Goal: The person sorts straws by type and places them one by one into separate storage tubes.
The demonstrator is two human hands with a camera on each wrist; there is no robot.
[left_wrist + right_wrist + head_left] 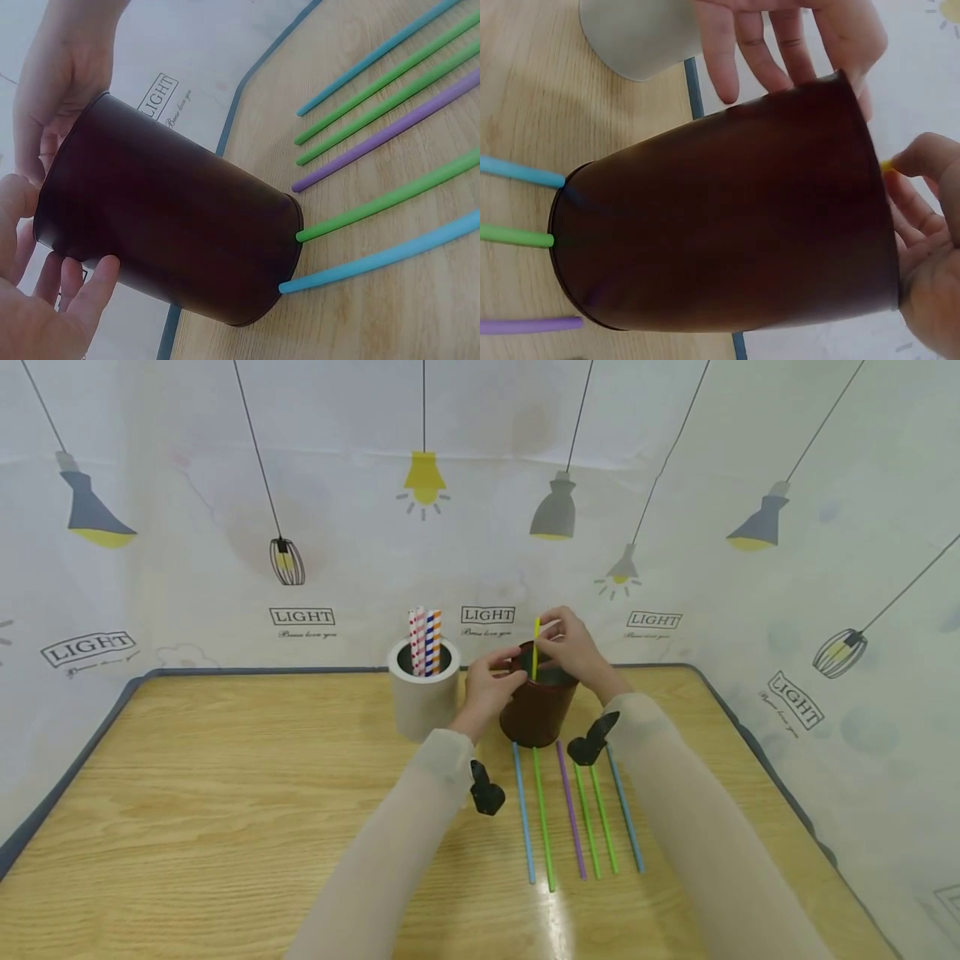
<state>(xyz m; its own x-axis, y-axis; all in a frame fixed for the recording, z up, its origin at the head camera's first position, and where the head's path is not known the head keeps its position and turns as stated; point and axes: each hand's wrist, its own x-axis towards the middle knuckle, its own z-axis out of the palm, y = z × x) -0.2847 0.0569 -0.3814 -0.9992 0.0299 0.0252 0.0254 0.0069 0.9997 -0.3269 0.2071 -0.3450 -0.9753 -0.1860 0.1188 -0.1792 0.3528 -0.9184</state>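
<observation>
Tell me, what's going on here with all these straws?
A person is handling a yellow straw. Their right hand pinches it upright, its lower part in the mouth of a dark brown container, while their left hand touches that container's rim. Beside it, patterned straws stand in a white container. On the wooden table, two blue straws, three green straws and one purple straw lie in a row.
</observation>
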